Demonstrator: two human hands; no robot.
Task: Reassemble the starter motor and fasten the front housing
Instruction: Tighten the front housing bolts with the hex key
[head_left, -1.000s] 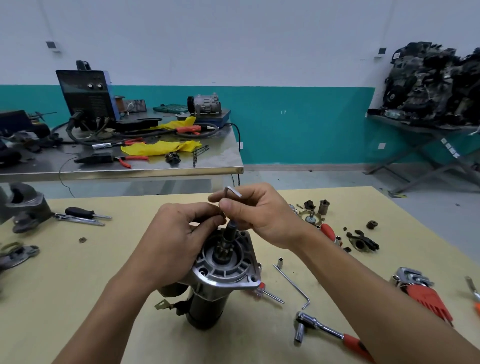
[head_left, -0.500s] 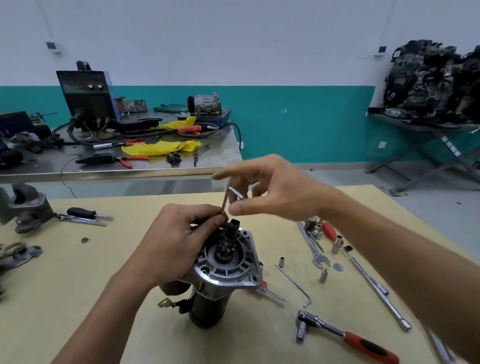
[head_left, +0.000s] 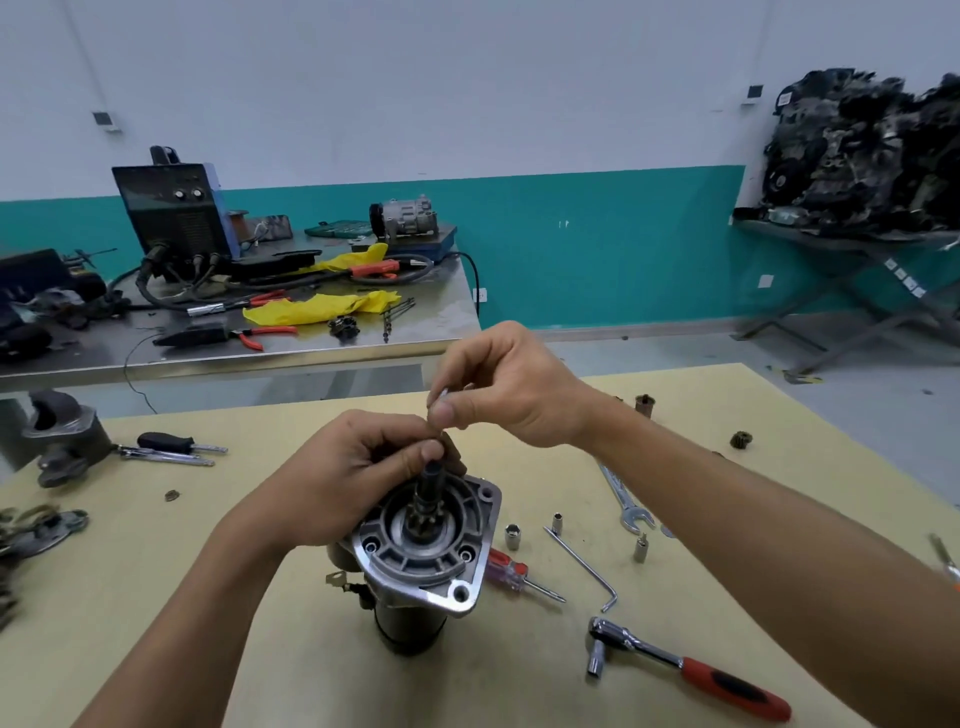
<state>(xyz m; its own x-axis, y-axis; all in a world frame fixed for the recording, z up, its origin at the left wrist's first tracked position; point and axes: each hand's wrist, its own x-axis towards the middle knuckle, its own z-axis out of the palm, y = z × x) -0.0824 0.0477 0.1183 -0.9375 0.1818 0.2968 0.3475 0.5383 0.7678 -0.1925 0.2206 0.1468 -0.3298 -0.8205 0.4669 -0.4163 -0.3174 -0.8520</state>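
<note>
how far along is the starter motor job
Done: the front housing sits on the motor body, which stands upright on the table. In hand: the left hand grips the housing's far edge while the right hand pinches a small hex key above it. Left: tightening the housing's screws; whether any are tight cannot be seen. The ratchet lies unused.

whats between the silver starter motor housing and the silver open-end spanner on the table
Head view: two small silver sockets and the upper end of a thin L-shaped metal rod lie on that stretch.
</note>
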